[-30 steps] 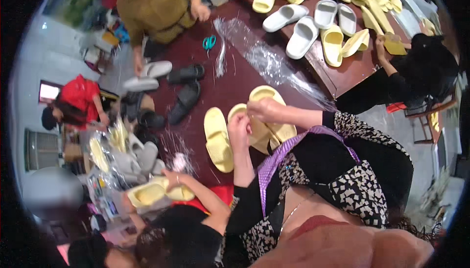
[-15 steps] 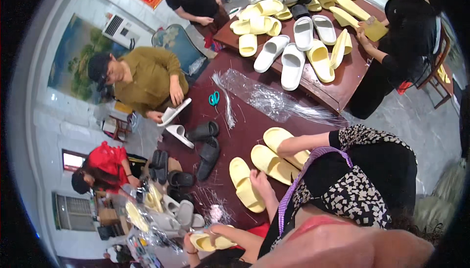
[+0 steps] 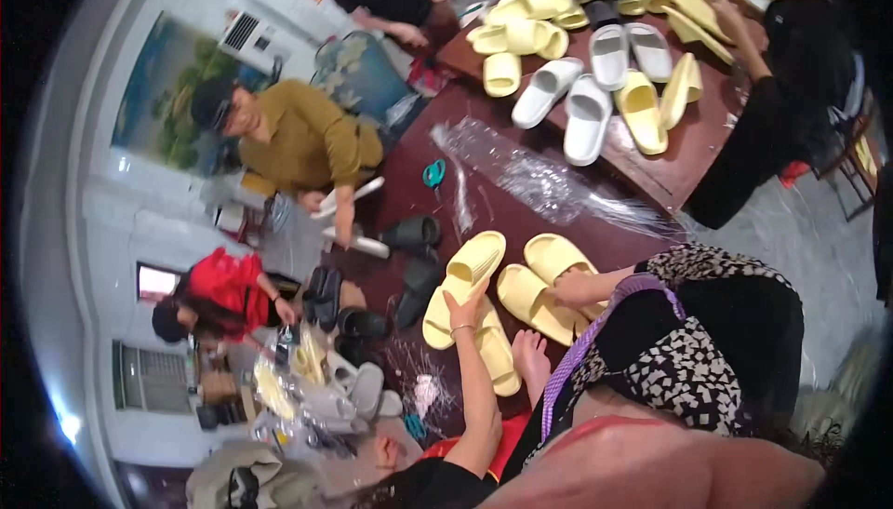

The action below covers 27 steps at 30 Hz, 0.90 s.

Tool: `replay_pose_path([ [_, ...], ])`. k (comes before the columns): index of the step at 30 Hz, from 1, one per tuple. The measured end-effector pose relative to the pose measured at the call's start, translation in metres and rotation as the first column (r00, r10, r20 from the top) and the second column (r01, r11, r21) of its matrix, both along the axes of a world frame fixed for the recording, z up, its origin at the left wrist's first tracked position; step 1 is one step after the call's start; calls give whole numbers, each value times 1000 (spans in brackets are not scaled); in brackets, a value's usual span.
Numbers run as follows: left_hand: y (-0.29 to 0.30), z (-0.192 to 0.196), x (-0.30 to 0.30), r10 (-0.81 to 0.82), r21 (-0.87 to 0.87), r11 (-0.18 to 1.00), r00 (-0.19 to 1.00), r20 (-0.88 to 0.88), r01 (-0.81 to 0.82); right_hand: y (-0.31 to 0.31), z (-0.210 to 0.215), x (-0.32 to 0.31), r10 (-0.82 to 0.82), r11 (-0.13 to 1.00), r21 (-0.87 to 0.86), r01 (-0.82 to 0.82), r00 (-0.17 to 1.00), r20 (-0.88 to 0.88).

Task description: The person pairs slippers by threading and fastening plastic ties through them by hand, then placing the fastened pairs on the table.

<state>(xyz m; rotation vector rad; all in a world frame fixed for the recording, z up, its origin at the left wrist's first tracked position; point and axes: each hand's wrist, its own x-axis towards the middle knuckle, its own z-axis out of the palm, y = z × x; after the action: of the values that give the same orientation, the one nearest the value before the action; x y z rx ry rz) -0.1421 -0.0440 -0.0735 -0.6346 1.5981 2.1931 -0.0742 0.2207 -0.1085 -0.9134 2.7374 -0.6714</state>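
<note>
My right hand (image 3: 577, 287), reaching in from the patterned sleeve, is closed at a pair of yellow slippers; its fingertips are partly hidden at the edge of the nearer yellow slipper (image 3: 537, 304). The farther yellow slipper (image 3: 560, 260) lies alongside. My left hand (image 3: 531, 357) has its fingers stretched out and holds nothing, beside another yellow slipper (image 3: 498, 351) on the table. A co-worker's hand (image 3: 465, 308) with a bracelet, coming from the lower edge, grips a further yellow slipper (image 3: 467, 272) and overlaps the one on the table.
On the dark red table (image 3: 521, 225) lie plastic wrap (image 3: 521, 169), teal scissors (image 3: 433, 174) and dark slippers (image 3: 411, 233). Another table beyond carries white slippers (image 3: 588, 120) and piles of yellow ones. A co-worker (image 3: 307, 137) in an olive top handles white slippers. Bagged slippers (image 3: 326, 383) lie lower left.
My left hand has come off the yellow slipper and drawn back. The co-worker's hand has brought another yellow slipper in from the lower edge to beside it. My right hand stays at its pair.
</note>
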Motion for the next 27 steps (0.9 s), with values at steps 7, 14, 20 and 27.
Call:
replay_pose_path([
  [7,17,-55,82,267,210,936,959,97,-282,16,-30,3,-179,983,-56,173,975,-131],
  [14,27,-58,156,399,190,889,908,127,-417,52,12,-11,-349,921,-249,301,920,-180],
  [20,10,-52,154,452,202,861,885,112,-466,118,64,-94,-402,909,-324,261,753,-522],
  [27,8,-66,150,389,219,891,917,82,-398,290,183,-189,-658,719,-347,602,428,-619],
])
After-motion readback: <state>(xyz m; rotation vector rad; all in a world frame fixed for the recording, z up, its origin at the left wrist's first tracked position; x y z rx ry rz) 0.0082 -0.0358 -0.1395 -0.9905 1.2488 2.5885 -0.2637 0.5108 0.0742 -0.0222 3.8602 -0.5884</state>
